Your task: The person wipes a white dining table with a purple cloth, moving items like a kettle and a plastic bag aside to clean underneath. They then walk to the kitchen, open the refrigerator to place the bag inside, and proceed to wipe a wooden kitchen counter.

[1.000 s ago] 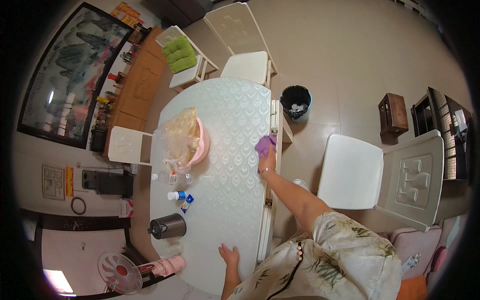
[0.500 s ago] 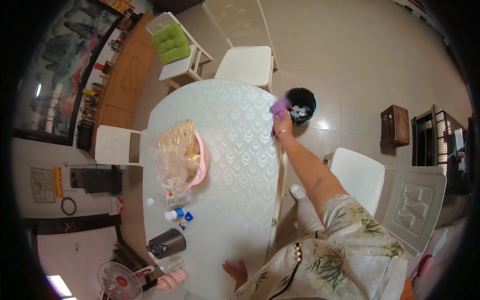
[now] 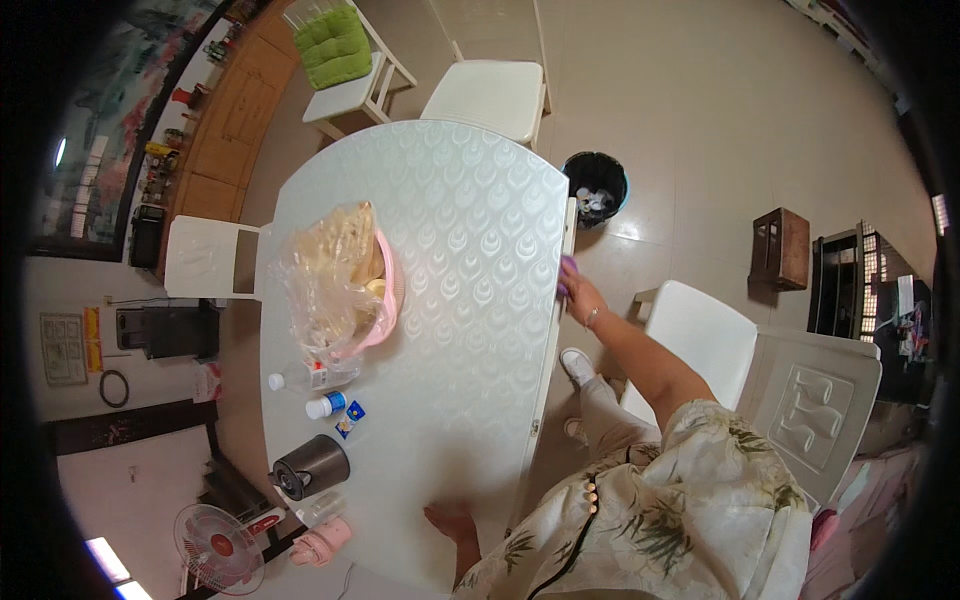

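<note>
My right hand [image 3: 582,293] is closed around a purple cloth [image 3: 567,275] and presses it against the right edge of the table [image 3: 470,370]. Much of the cloth is hidden by the fingers. Toward the lower edge of the picture, my left hand [image 3: 452,522] rests at the tabletop with its fingers stretched out and nothing in it. The table has a pale, shiny surface with a feather-like pattern. On its left part stands a pink basket [image 3: 392,300] with a clear plastic bag [image 3: 325,270] of pale contents over it.
A clear bottle [image 3: 320,376], a white jar with a blue lid [image 3: 325,404], a blue packet [image 3: 350,419], a dark jug [image 3: 312,467] and a pink towel [image 3: 321,541] lie along the left edge. A black bin [image 3: 611,170] stands beyond the table; a white chair [image 3: 690,340] is at right.
My right hand has drawn the purple cloth back from near the bin along the table's edge, closer to me. My left hand stays low by the table; the whole view has shifted slightly.
</note>
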### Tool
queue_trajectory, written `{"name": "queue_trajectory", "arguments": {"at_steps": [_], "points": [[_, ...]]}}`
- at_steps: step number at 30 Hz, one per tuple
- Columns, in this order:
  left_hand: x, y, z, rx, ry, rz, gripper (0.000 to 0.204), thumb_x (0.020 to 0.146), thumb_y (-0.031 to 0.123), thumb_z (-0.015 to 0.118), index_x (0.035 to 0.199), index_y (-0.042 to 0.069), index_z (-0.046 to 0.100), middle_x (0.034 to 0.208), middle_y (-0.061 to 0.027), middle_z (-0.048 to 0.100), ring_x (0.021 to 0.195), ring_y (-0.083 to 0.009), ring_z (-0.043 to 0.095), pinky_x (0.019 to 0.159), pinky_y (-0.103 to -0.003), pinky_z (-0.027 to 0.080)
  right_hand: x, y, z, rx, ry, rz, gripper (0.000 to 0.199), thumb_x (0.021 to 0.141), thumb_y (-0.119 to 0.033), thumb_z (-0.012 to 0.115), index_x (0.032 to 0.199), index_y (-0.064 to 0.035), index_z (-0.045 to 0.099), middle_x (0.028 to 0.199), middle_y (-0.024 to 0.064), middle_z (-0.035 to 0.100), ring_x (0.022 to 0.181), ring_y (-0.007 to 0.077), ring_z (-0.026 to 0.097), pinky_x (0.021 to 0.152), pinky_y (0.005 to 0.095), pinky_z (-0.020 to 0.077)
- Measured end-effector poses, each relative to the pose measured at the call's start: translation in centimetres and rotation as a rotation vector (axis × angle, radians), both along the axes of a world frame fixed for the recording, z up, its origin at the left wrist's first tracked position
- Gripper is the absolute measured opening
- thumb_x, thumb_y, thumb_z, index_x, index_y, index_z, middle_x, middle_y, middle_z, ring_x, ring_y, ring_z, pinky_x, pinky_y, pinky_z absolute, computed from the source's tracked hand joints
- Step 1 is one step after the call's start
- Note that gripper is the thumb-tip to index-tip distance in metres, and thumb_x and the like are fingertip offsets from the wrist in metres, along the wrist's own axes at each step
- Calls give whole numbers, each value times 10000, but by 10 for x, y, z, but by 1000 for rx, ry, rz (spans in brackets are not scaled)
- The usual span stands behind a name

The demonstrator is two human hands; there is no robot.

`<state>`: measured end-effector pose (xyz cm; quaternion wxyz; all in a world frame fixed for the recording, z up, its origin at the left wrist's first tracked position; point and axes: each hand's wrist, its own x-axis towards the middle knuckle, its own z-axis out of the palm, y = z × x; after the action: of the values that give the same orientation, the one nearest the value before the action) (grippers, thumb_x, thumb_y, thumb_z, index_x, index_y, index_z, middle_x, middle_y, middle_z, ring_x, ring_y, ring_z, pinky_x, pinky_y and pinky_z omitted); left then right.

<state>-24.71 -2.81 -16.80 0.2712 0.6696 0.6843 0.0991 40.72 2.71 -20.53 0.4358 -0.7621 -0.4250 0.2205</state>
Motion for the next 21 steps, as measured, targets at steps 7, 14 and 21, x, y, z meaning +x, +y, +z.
{"name": "queue_trajectory", "arguments": {"at_steps": [7,14,21], "points": [[184,39,76,193,-92,-145,613,826,156,628,1368,17,378,1476,-249,221,1365,-421,190,1100,-523,200,6,-40,59,277,1368,-439,326,945,-157,437,1239,-45,525,1072,80,630,878,193,622,812,297,503],[231,46,76,187,91,-338,674,793,227,638,1380,21,378,1466,-253,261,1366,-438,182,1093,-553,174,-111,2,46,94,331,-422,692,912,-265,504,1456,0,168,1481,255,186,1388,391,155,1131,431,148],[222,43,79,233,96,-385,651,797,262,619,1362,19,406,1455,-258,275,1353,-456,201,1088,-562,172,26,71,76,-130,-434,-495,658,829,-188,579,1405,-18,311,1452,289,216,1289,494,279,1089,512,242]]}}
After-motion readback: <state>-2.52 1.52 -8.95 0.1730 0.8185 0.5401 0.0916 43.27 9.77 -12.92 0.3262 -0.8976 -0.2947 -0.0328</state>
